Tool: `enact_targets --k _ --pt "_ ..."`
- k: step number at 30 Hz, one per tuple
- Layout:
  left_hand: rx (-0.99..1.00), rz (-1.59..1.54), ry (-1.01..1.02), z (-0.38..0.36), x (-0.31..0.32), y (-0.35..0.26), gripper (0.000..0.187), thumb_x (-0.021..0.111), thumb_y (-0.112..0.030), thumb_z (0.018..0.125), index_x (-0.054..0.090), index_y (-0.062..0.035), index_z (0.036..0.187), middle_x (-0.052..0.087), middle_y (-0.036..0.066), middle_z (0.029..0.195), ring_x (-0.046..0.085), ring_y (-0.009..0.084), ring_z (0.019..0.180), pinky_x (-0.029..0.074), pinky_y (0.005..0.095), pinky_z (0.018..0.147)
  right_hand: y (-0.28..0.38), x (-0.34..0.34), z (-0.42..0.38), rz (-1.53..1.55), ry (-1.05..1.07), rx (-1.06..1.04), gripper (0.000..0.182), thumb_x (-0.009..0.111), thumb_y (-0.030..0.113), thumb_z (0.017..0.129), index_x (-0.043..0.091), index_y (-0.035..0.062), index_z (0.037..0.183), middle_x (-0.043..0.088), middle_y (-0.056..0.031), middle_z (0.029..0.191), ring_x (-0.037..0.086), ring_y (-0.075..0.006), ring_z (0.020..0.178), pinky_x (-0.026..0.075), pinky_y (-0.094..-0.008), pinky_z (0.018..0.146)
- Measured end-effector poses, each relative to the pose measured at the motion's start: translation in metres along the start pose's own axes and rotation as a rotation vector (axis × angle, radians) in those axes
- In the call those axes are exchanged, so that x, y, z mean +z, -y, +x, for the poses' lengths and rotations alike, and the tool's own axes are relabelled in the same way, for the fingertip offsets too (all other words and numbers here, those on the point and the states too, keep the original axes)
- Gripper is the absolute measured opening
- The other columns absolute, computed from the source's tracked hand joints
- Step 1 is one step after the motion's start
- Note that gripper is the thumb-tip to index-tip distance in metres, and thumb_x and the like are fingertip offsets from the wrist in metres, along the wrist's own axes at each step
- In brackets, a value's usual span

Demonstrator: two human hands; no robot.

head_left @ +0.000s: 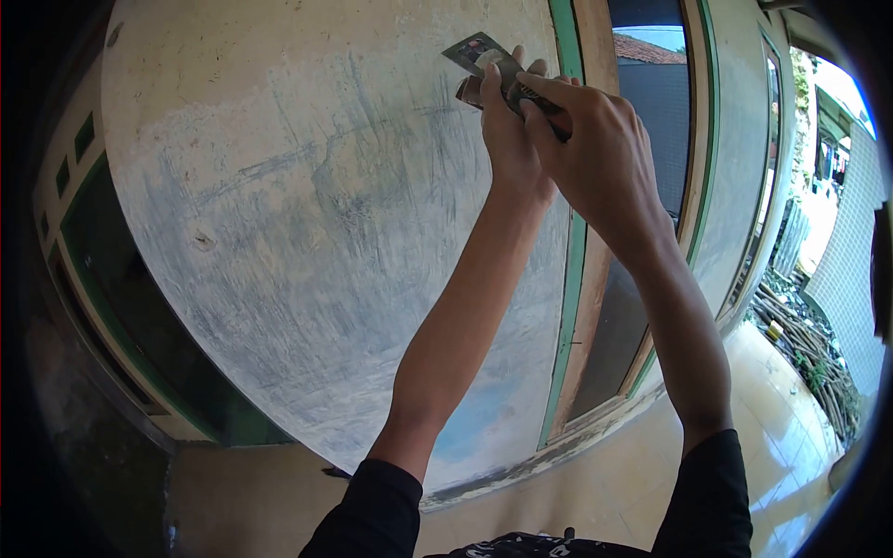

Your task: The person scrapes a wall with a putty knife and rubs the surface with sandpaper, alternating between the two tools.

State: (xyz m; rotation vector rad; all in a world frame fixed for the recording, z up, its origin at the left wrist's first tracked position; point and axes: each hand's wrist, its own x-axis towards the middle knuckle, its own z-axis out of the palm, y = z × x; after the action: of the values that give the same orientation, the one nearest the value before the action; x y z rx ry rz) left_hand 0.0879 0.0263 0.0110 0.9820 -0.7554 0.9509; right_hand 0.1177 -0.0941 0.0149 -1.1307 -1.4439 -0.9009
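Note:
Both of my hands are raised together in front of the pale, scuffed wall (344, 214), near its upper right part. My left hand (507, 130) has its fingers wrapped round a dark flat piece (472, 53) with a patterned, partly whitish face, which sticks out to the upper left. A small brownish item (470, 91) also shows at its fingers. My right hand (595, 130) pinches a dark, narrow piece (549, 104) that crosses over my left palm. Whether the dark parts are one object cannot be made out.
A window (651, 121) with a wood and green frame stands right of the wall. Shiny floor tiles (763, 418) lie below. Piled sticks (809, 344) and a mesh screen (851, 251) are at the far right. A dark green-framed opening (139, 288) is at the left.

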Motion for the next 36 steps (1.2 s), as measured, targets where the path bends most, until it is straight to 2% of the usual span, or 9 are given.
enact_targets --k 2,4,9,13,21,24,30,32,36 --pt "0.097 0.029 -0.169 -0.005 0.029 0.003 0.060 0.029 -0.048 0.106 0.025 -0.0065 0.150 0.051 0.015 0.131 0.055 0.0261 0.121 0.053 0.0399 0.101 0.001 -0.004 -0.001 -0.045 -0.030 0.003 0.026 0.063 0.009 0.085 0.070 -0.0011 0.108 0.069 -0.0208 0.078 0.070 -0.0324 0.069 0.056 -0.0420 0.067" --pt "0.076 0.026 -0.172 -0.005 0.037 0.000 0.063 0.028 -0.050 0.106 0.025 -0.0055 0.150 0.049 0.016 0.135 0.054 0.0268 0.124 0.053 0.0403 0.103 0.005 -0.011 0.000 -0.122 -0.030 0.075 0.041 0.065 0.014 0.085 0.065 0.0025 0.125 0.072 -0.0184 0.098 0.073 -0.0278 0.080 0.057 -0.0386 0.078" --pt "0.043 0.041 -0.099 -0.004 0.017 0.002 0.073 0.028 -0.057 0.104 0.023 -0.0007 0.150 0.043 0.019 0.144 0.050 0.0281 0.129 0.052 0.0411 0.104 -0.013 -0.003 -0.006 0.007 -0.115 -0.129 0.042 0.061 0.007 0.081 0.066 0.0026 0.122 0.068 -0.0179 0.085 0.070 -0.0294 0.067 0.056 -0.0407 0.063" --pt "0.074 0.159 -0.143 -0.012 0.038 0.003 0.073 0.029 -0.056 0.104 0.023 0.0011 0.149 0.052 0.017 0.131 0.057 0.0277 0.122 0.054 0.0402 0.102 0.007 -0.008 -0.011 -0.218 0.058 0.002 0.039 0.064 0.012 0.091 0.064 0.0077 0.129 0.068 -0.0129 0.091 0.070 -0.0242 0.077 0.056 -0.0393 0.071" --pt "0.005 0.174 -0.111 -0.014 0.018 0.004 0.073 0.032 -0.069 0.098 0.040 -0.0082 0.136 0.058 0.009 0.109 0.064 0.0226 0.108 0.054 0.0429 0.102 -0.006 0.006 -0.010 -0.267 -0.028 -0.102 0.028 0.064 0.015 0.093 0.071 0.0149 0.120 0.068 -0.0097 0.090 0.069 -0.0233 0.071 0.057 -0.0373 0.066" --pt "0.092 0.078 -0.125 -0.015 0.019 0.009 0.085 0.029 -0.067 0.098 0.019 -0.0030 0.152 0.057 0.008 0.103 0.067 0.0243 0.102 0.059 0.0383 0.095 -0.010 0.015 -0.011 -0.321 -0.039 -0.114 0.027 0.063 0.016 0.094 0.071 0.0147 0.119 0.069 -0.0113 0.089 0.070 -0.0247 0.069 0.057 -0.0372 0.063" --pt "0.013 -0.243 0.092 0.038 0.005 -0.023 0.070 0.030 -0.067 0.099 0.049 -0.0081 0.131 0.064 0.009 0.092 0.068 0.0187 0.100 0.059 0.0387 0.093 -0.004 0.032 0.036 -0.380 -0.110 -0.183 0.025 0.058 0.014 0.095 0.071 0.0106 0.117 0.072 -0.0142 0.091 0.071 -0.0288 0.070 0.058 -0.0378 0.062" --pt "-0.071 -0.027 0.356 0.043 -0.008 -0.029 0.048 0.044 -0.059 0.100 0.064 -0.0153 0.104 0.064 0.005 0.103 0.062 0.0188 0.106 0.046 0.0425 0.105 -0.007 0.029 0.040 -0.309 -0.119 -0.224 0.013 0.064 0.012 0.087 0.069 0.0030 0.095 0.071 -0.0187 0.088 0.073 -0.0312 0.071 0.059 -0.0376 0.059" --pt "0.069 -0.139 0.195 0.006 -0.002 0.000 0.049 0.045 -0.061 0.099 0.065 -0.0162 0.097 0.067 0.002 0.096 0.064 0.0183 0.100 0.052 0.0423 0.096 -0.002 0.012 0.006 -0.264 -0.169 -0.210 0.014 0.064 0.010 0.088 0.070 0.0015 0.097 0.071 -0.0177 0.087 0.073 -0.0307 0.070 0.060 -0.0377 0.060"
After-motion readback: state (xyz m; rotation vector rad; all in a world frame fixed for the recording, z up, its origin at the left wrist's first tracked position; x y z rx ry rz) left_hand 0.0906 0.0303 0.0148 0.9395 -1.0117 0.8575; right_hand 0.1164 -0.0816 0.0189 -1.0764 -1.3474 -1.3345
